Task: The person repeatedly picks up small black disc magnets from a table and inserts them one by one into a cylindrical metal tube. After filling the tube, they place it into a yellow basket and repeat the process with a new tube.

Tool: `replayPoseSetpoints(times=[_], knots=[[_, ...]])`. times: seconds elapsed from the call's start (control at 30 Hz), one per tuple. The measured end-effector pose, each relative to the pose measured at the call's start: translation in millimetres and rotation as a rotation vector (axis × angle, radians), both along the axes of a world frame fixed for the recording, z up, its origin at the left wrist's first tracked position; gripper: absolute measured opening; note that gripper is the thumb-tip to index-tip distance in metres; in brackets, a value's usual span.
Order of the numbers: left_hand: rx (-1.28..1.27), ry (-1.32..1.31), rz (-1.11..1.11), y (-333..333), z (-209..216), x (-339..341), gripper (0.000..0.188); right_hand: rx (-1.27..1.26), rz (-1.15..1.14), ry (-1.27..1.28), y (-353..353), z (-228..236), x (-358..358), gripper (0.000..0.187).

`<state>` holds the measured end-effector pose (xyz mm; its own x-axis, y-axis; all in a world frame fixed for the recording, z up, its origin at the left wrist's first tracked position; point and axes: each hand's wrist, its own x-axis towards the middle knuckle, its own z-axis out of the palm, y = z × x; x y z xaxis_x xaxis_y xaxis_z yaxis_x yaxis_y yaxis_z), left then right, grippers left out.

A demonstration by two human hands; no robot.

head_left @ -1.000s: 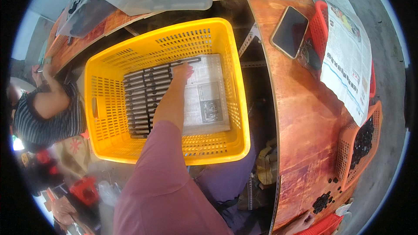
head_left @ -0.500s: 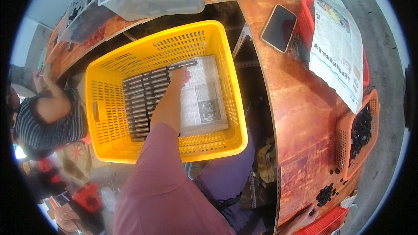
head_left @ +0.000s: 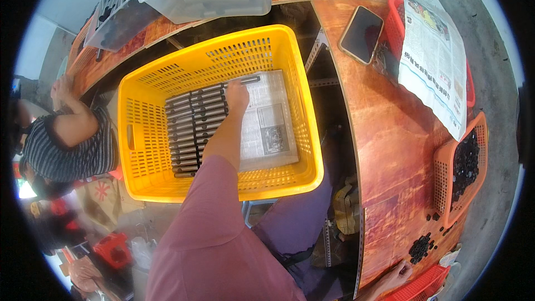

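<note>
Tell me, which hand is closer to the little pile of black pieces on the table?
Right. The right hand is just below the pile of black pieces in the picture; the left hand is far off, inside the yellow basket.

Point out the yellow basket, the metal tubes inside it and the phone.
Yellow basket (head_left: 273,192), head view, on its near rim.
Metal tubes (head_left: 181,126), head view, on the left column's middle.
Phone (head_left: 361,34), head view, on its dark screen.

Lying flat in the yellow basket, side by side: slim, shiny grey metal tubes with black bits at the ends, in two columns toward the left, and out on newspaper, one more tube, partly hidden by the left grip.
</note>
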<state>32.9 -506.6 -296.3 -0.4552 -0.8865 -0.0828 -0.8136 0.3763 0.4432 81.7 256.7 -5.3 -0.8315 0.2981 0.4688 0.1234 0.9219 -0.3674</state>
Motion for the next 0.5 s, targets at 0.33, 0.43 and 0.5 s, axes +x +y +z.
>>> replayPoseSetpoints(times=[0.33,0.43,0.5], knots=[[-0.231,-0.183,-0.285,18,3,20,0.054,-0.06,-0.057,-0.059,14,-6,1,0.051],[-0.123,-0.27,-0.309,26,33,8,0.058,-0.003,-0.069,-0.006,-1,0,3,0.064],[-0.118,-0.331,-0.316,25,37,11,0.065,-0.002,-0.052,0.004,-6,3,1,0.063]])
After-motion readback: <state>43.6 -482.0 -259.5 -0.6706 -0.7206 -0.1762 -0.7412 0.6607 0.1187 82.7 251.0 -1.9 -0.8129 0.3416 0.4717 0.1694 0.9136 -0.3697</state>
